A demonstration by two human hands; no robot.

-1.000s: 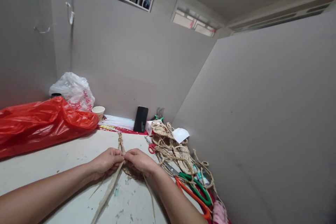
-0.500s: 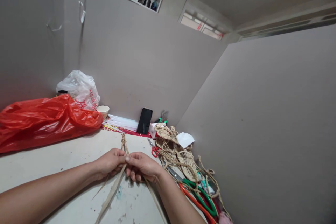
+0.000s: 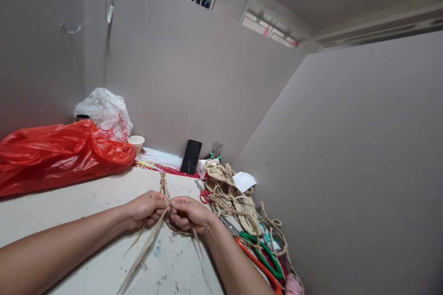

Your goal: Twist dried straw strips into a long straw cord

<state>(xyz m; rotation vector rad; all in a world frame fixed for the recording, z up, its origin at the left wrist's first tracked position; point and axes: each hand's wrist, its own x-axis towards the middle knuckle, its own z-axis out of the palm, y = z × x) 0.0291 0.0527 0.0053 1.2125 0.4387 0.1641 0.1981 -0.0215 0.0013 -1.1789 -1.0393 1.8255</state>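
My left hand (image 3: 150,208) and my right hand (image 3: 190,214) meet at the middle of the white table (image 3: 93,212), thumbs and fingertips pinched close together. Between them runs a braided straw cord (image 3: 164,185), its knotted end lying on the tabletop beyond my fingers. Part of the braid loops under my right hand. A long pale flat strand (image 3: 147,246) trails from the left fingers toward the near edge, beside a thinner one. Another loose strand (image 3: 200,251) hangs from under the right hand. The exact grip point is partly hidden by the fingers.
Coiled braided cord (image 3: 245,212) lies at the right with small red-handled scissors (image 3: 205,196) and large shears with orange and green handles (image 3: 263,258). A black phone (image 3: 191,156) leans at the back, near a paper cup (image 3: 136,143) and a red plastic bag (image 3: 65,154). Grey panels enclose the table.
My hands have shifted slightly, fingertips now drawn a little apart at the cord. More of the braid shows beneath the right hand, and the long strand has swung left.
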